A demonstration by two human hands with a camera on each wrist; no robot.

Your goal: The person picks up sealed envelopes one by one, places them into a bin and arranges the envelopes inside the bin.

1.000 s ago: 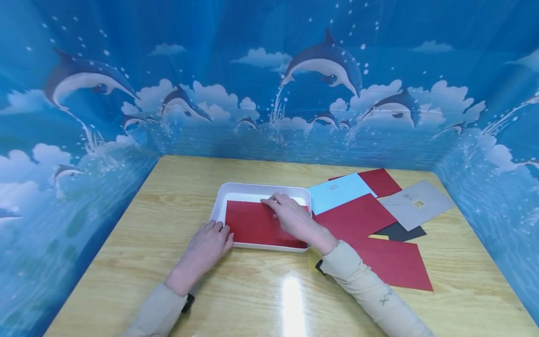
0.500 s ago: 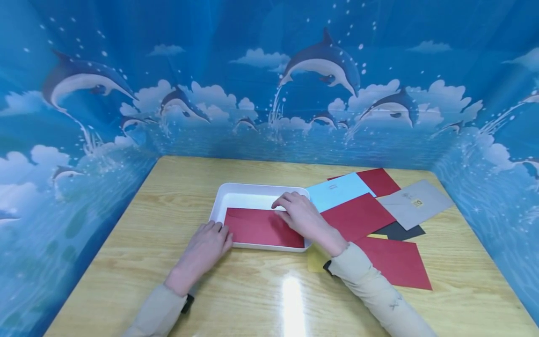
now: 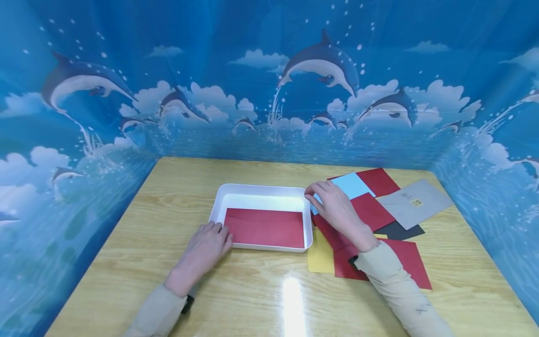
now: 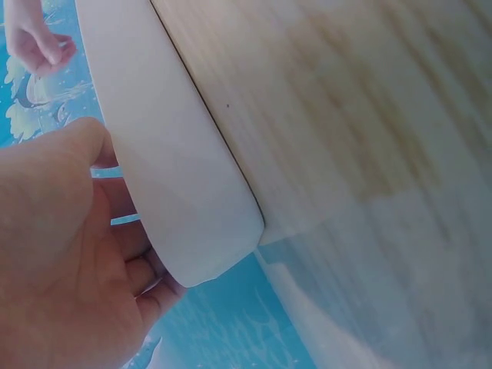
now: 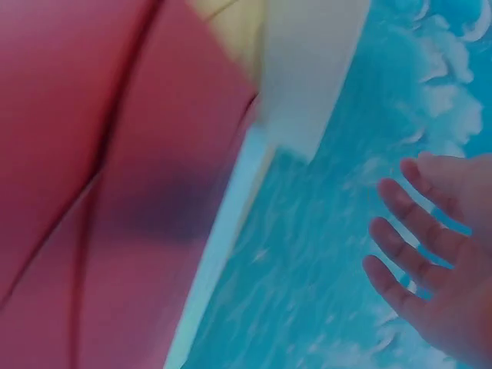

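Note:
A white tray [image 3: 265, 189] stands mid-table with a red envelope [image 3: 265, 229] flat along its near side. My left hand [image 3: 206, 250] grips the tray's near left corner; in the left wrist view the fingers curl over the rim of the tray wall [image 4: 161, 138]. My right hand [image 3: 334, 206], holding nothing, is just past the tray's right edge, over the overlapping envelopes there. Its fingers are relaxed and apart in the right wrist view. Beneath and beside it are a light blue envelope [image 3: 355, 183] and a red envelope [image 3: 372, 213], both partly hidden by the hand.
Right of the tray, the spread pile also has a grey envelope [image 3: 414, 203], a black one [image 3: 400, 231], a yellow one [image 3: 320, 255] and another red one [image 3: 408, 262]. A blue dolphin-print curtain [image 3: 252, 93] borders the wooden table [image 3: 181, 182] at the back and sides.
My right hand has left the red envelope in the tray and moved right, over the pile. That envelope now lies slightly nearer the tray's front wall. My left hand has stayed at the corner.

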